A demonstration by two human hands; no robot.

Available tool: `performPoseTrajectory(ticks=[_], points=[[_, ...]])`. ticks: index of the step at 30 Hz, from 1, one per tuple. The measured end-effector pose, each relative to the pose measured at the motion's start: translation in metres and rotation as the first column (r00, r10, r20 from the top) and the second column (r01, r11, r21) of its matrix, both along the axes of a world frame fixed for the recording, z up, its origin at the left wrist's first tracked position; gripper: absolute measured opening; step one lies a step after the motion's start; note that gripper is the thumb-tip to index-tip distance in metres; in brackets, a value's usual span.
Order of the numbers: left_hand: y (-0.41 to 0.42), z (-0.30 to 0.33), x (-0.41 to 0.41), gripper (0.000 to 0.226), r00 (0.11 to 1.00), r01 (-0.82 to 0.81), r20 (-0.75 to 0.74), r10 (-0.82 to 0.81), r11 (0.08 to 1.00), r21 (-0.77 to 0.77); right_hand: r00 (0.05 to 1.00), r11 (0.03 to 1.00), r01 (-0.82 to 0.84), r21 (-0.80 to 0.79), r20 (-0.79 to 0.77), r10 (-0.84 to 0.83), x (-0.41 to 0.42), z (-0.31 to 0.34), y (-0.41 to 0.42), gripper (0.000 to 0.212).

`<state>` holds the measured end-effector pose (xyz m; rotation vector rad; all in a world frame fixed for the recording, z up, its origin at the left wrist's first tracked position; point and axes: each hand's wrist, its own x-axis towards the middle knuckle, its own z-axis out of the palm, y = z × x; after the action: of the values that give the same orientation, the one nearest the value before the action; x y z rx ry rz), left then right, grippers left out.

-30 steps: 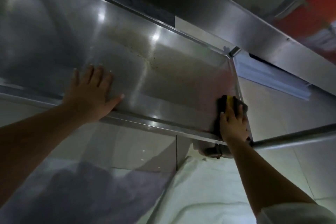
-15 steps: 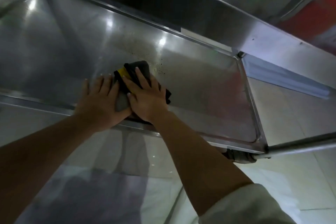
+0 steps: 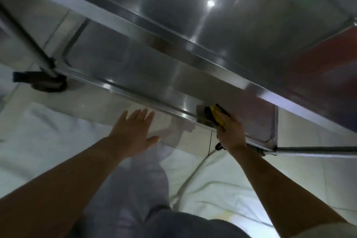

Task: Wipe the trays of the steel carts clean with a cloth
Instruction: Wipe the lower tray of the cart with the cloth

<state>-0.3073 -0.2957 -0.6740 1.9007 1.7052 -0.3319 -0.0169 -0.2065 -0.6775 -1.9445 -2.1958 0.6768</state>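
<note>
Pressing down on the near rim of the lower tray, the right hand lay flat over a dark cloth with a yellow patch, its fingers close together on top of the fabric and the cloth squeezed between palm and steel. The cloth sat at the front edge of that tray, toward its right end, partly hanging over the rim. The left hand was apart from it, to the left, with fingers spread wide and nothing in it; it hovered in front of the tray's edge above the pale floor, and whether it touched the rim could not be told. An upper tray of the same cart crossed the view above, shiny with light spots and a small green reflection. At the lower tray's left corner stood a cart leg with a dark caster wheel. A steel tube ran off to the right from the near right corner. White fabric lay on the floor below the arms.
</note>
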Motion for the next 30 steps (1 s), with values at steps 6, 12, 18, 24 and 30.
performPoseTrajectory(ticks=[6, 12, 18, 24, 30], points=[[-0.072, 0.145, -0.012, 0.071, 0.987, -0.07, 0.143, 0.074, 0.997, -0.03, 0.968, 0.967, 0.016, -0.256, -0.239, -0.08, -0.041, 0.158, -0.086, 0.06], [-0.107, 0.347, -0.026, 0.066, 0.896, -0.234, 0.379, 0.229, 0.972, -0.034, 0.873, 0.934, 0.006, -0.356, -0.453, -0.179, -0.072, 0.396, -0.153, 0.051], [-0.087, 0.545, -0.025, 0.065, 0.828, -0.286, 0.526, 0.193, 0.953, 0.099, 0.809, 0.972, 0.028, -0.234, -0.566, -0.16, -0.07, 0.614, -0.175, 0.048], [-0.053, 0.7, 0.054, 0.058, 0.706, -0.19, 0.708, -0.024, 0.956, 0.222, 0.801, 0.996, 0.076, 0.042, -0.598, -0.035, -0.021, 0.754, -0.197, 0.049], [-0.024, 0.785, 0.161, 0.066, 0.783, 0.158, 0.429, -0.45, 0.811, 0.563, 0.86, 0.939, 0.142, 0.313, -0.508, 0.039, 0.078, 0.821, -0.208, 0.051]])
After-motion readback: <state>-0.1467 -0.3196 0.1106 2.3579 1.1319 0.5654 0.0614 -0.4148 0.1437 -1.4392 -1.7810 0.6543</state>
